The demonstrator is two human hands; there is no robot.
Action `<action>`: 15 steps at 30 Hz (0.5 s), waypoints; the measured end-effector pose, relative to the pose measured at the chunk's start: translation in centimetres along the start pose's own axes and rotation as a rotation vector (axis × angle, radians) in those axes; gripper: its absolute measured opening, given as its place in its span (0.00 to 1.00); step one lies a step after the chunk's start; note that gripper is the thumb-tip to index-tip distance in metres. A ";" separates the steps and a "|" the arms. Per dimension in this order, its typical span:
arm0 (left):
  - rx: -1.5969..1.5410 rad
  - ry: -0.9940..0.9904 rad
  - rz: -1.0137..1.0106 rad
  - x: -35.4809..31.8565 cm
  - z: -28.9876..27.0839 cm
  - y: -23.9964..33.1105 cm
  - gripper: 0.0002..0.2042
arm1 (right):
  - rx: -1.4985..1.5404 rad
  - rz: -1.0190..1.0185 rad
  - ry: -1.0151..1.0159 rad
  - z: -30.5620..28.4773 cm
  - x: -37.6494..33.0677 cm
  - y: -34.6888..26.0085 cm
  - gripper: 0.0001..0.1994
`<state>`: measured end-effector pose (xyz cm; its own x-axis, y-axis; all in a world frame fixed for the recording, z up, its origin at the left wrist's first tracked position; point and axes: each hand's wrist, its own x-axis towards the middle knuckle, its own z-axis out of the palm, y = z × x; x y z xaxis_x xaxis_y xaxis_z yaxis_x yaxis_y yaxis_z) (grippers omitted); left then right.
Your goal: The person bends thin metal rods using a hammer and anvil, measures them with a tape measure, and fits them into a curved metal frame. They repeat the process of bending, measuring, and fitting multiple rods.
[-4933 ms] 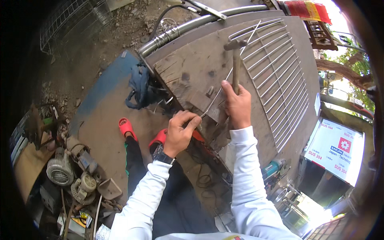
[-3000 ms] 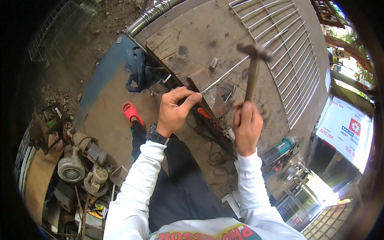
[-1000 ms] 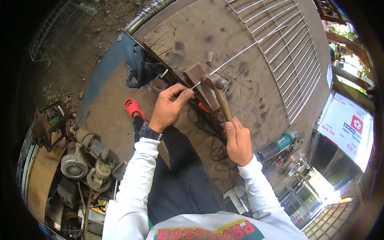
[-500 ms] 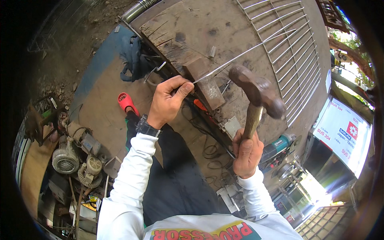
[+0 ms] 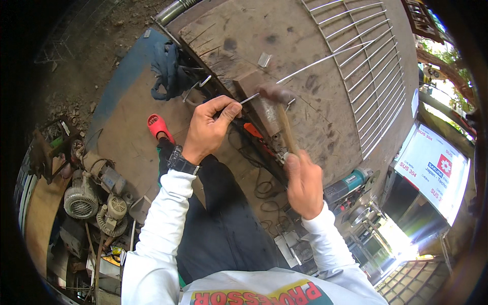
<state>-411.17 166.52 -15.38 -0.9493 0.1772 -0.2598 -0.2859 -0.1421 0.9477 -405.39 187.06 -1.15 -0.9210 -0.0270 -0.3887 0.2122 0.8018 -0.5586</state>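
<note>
Between the thumb and fingers of my left hand (image 5: 211,127) is one end of a thin metal rod (image 5: 305,67). It runs over a rusty steel block (image 5: 268,114) at the table's edge, and its far end lies across a wire rack. My right hand (image 5: 304,184) grips the wooden handle of a hammer (image 5: 277,95). The hammer's blurred head is down at the block, over the rod, and hides a stretch of it. Whether head and rod touch, I cannot tell.
The wire rack (image 5: 371,71) lies on the stained worktable (image 5: 244,30). A teal angle grinder (image 5: 351,183) is to the right, near cables. Old motors (image 5: 81,201) stand on the floor at left. A blue cloth (image 5: 165,71) hangs by the table's left edge.
My right hand has swung the hammer down and left, from raised above the table to the steel block. My left hand keeps its grip on the rod, nearly in place.
</note>
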 end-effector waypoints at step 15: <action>-0.001 -0.035 -0.139 0.1 -0.1 0.3 0.14 | 0.239 0.096 0.058 0.2 -0.4 1.0 0.21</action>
<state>-411.38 166.43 -15.18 -0.8951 0.2292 -0.3823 -0.4149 -0.1145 0.9026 -404.79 187.79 -1.68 -0.9086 0.0821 -0.4094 0.3644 0.6348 -0.6813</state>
